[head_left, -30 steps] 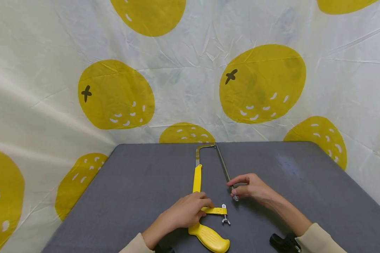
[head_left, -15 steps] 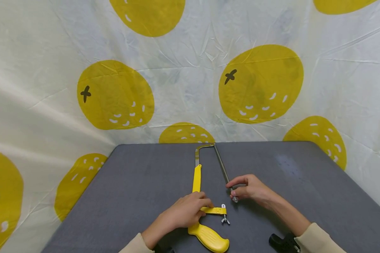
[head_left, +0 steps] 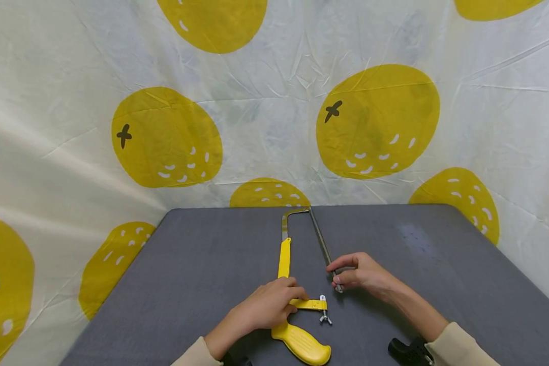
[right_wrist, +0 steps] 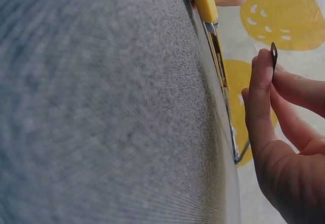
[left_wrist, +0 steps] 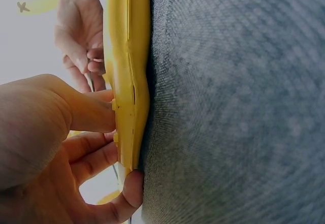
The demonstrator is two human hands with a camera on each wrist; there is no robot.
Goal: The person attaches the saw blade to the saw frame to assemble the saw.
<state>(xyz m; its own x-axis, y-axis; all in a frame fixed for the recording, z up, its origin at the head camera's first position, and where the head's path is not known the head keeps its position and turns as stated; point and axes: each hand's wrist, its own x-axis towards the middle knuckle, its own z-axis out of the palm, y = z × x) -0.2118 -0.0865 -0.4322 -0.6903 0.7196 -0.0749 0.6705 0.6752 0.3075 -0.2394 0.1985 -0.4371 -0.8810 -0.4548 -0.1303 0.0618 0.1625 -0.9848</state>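
A yellow hacksaw frame [head_left: 284, 258] lies on the grey table, its handle [head_left: 304, 346] toward me. My left hand [head_left: 274, 305] grips the frame just above the handle, thumb and fingers round the yellow body in the left wrist view. Between finger and thumb, my right hand [head_left: 363, 274] pinches the near end of the thin hacksaw blade [head_left: 321, 235]. The blade's far end meets the tip of the frame's metal arm. Its near end, with a small hole, stands apart from the front post [head_left: 323, 305], which carries a wing nut [head_left: 326, 320].
The grey cloth-covered table [head_left: 219, 249] reaches back to a white curtain [head_left: 274, 127] printed with yellow fruit. A black device [head_left: 409, 352] sits at my right wrist, by the sleeve.
Both hands keep their grip on frame and blade. The blade's near end has shifted very slightly toward me; otherwise the scene stays the same.
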